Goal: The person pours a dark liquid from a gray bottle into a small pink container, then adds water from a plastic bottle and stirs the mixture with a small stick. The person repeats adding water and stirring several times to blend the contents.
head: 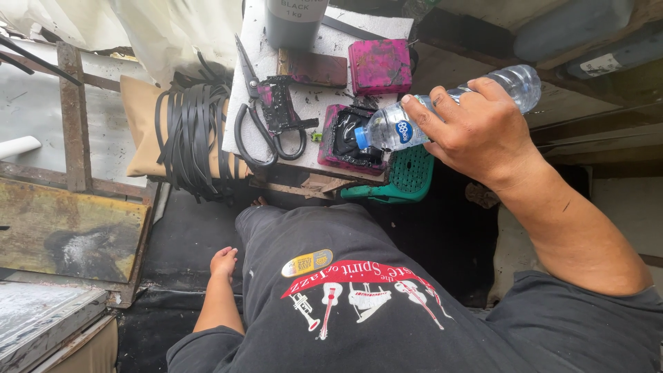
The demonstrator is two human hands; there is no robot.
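Observation:
My right hand [476,128] grips a clear plastic water bottle [384,128] and holds it tilted. The bottle's blue neck points down into a pink-stained open box [331,148] with black contents. The box sits at the front edge of a white foam board [314,103]. My left hand [223,262] hangs low beside my left side with curled fingers, holding nothing, near the dark floor. My black printed T-shirt [345,304] fills the bottom of the view.
On the board lie black scissors [266,128], a pink-stained lid [380,65], a dark brown block [318,69] and a grey can [293,21]. A green plastic stool [409,176] stands under it. Black straps [193,131] drape a tan pad. A rusty frame [72,117] is at left.

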